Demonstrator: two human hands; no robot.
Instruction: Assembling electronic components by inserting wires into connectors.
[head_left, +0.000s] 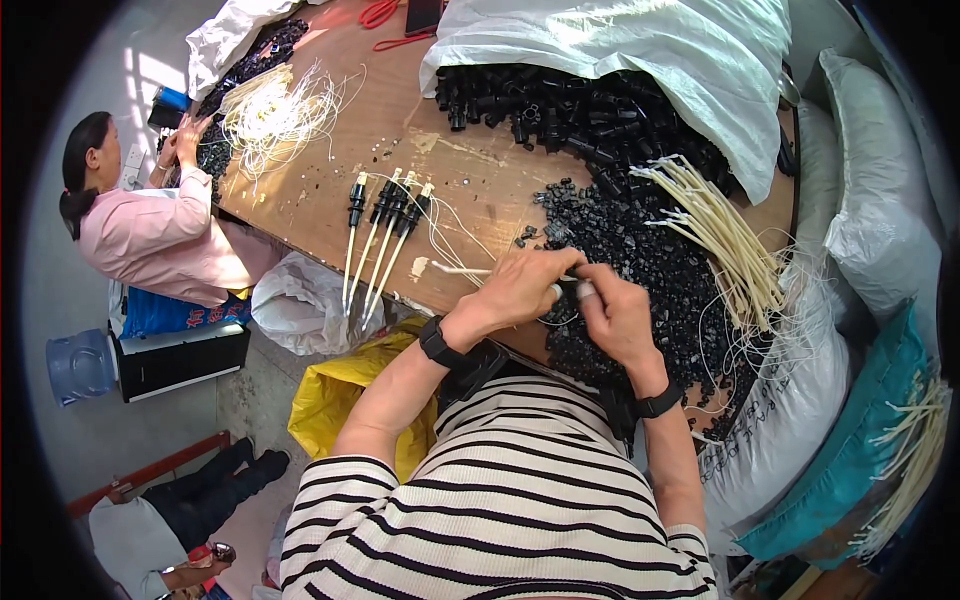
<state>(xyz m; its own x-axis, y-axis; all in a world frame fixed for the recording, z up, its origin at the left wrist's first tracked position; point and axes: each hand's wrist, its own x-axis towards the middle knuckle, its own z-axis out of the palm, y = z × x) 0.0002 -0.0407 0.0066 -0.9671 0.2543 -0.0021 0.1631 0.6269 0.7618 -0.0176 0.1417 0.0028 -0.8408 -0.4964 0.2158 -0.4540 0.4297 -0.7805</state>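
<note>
My left hand [515, 288] is closed on a pale tube [462, 269], whose free end projects leftward over the table [300, 205]. My right hand [618, 318] meets the left at the bent fingertips; I cannot tell what it grips. Small black pieces [650, 245] lie beyond the hands; a bundle of tubes [722, 240] lies farther right.

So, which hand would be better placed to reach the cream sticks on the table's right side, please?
Probably the right hand: it is nearer the cream sticks, while the left hand lies farther left.
</note>
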